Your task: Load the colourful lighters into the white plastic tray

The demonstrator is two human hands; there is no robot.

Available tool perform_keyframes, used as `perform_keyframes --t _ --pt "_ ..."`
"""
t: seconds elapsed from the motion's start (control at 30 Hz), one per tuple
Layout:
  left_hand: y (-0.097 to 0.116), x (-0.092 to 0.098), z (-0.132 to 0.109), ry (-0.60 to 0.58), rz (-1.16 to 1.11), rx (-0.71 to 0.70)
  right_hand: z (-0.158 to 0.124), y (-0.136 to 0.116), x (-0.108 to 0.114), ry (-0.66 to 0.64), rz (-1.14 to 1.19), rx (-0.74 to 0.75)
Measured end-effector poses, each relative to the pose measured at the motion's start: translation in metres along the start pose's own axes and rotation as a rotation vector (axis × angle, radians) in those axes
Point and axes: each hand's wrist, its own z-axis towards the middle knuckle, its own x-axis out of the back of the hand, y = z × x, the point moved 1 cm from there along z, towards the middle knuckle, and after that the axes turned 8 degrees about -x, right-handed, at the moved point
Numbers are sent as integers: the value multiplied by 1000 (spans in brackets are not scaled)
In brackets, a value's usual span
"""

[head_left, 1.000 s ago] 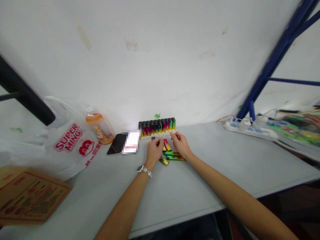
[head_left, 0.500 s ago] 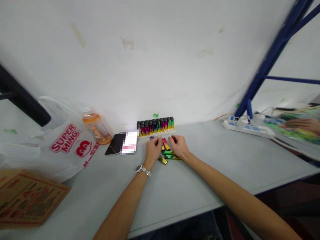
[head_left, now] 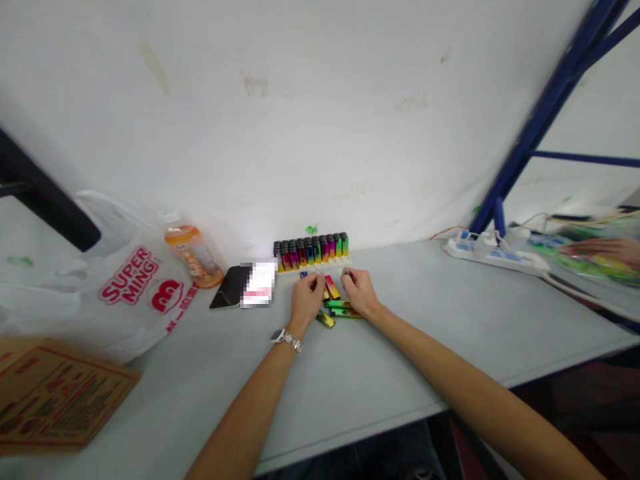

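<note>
Shiny lighters with black tops [head_left: 310, 253] stand upright in close rows in a pale tray [head_left: 343, 262] against the wall. In front of them, several more lie loose, among them a pink-and-yellow lighter [head_left: 332, 287], a green lighter [head_left: 347, 313] and a yellowish lighter [head_left: 327, 320]. My left hand [head_left: 306, 298] is closed at the left of this pile; a blue end shows just beyond its fingers. At the right of the pile, my right hand [head_left: 361, 293] is pinched, with a small dark bit at its fingertips. What either hand holds is too hidden to name.
To the left are a phone [head_left: 230, 288], an orange drink bottle [head_left: 195, 257], a white plastic bag [head_left: 120, 300] and a cardboard box [head_left: 65, 397]. On the right lie a power strip [head_left: 495, 257] with cables and, farther off, another person's hand [head_left: 607, 249] over clear plastic bags.
My right hand's fingertips have shifted slightly, and the dark bit between them shows smaller. My left hand and the loose lighters stay in place.
</note>
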Motion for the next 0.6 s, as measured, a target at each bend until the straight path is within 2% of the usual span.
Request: perform_keyframes --t 0.3,0.6 --pt "0 0 -1 2 -12 -5 -6 -1 3 -44 106 55" --pt "4 1 -1 -2 21 -12 -2 -2 1 -1 -1 47"
